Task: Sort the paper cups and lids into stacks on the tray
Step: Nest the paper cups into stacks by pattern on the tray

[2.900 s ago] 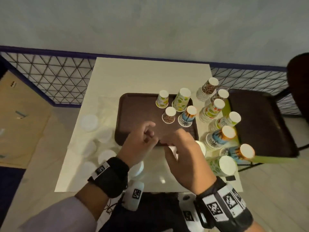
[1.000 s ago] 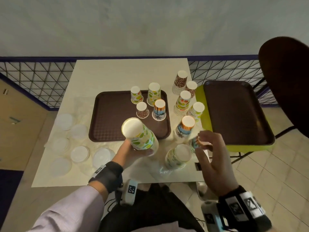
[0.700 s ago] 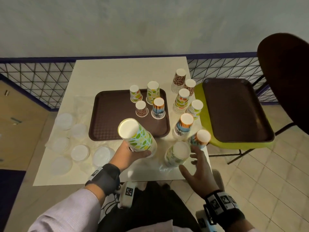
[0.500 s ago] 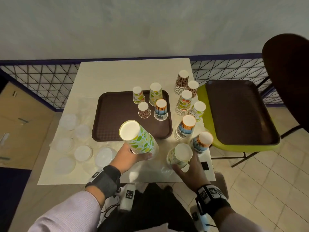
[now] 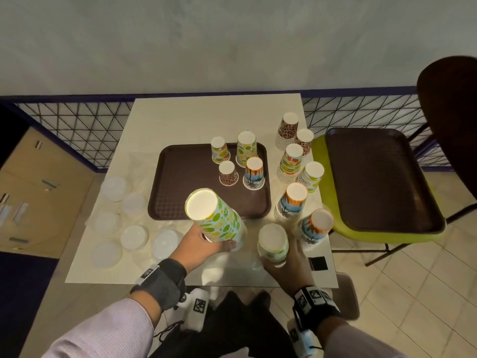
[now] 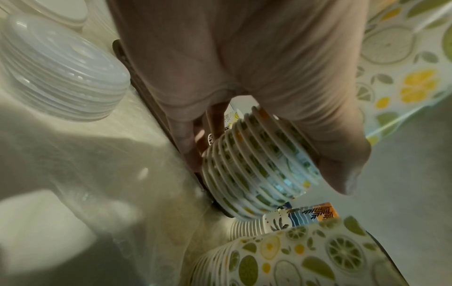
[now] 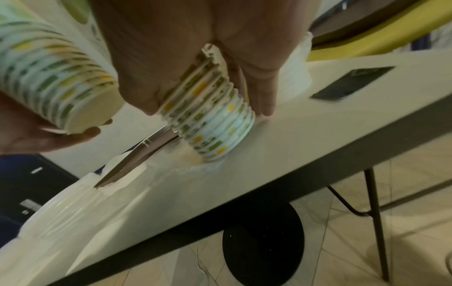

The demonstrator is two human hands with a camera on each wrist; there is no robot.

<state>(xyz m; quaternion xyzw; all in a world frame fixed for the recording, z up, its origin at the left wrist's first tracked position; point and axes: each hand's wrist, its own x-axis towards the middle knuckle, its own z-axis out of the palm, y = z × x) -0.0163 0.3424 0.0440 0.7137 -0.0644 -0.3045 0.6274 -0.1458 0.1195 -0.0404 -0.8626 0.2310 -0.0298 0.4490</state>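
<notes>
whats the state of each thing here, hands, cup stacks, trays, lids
left hand: grips a tilted lime cup stack, lifted off the table
right hand: grips a second lime stack, base on the table
tray: holds four upside-down cup stacks
second tray: on a chair, bare
lids: stacked left of the tray, on the table

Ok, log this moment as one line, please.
left hand: holds lime-print stack, lifted, tilted | right hand: grips second lime-print stack on table | tray: four cups
</notes>
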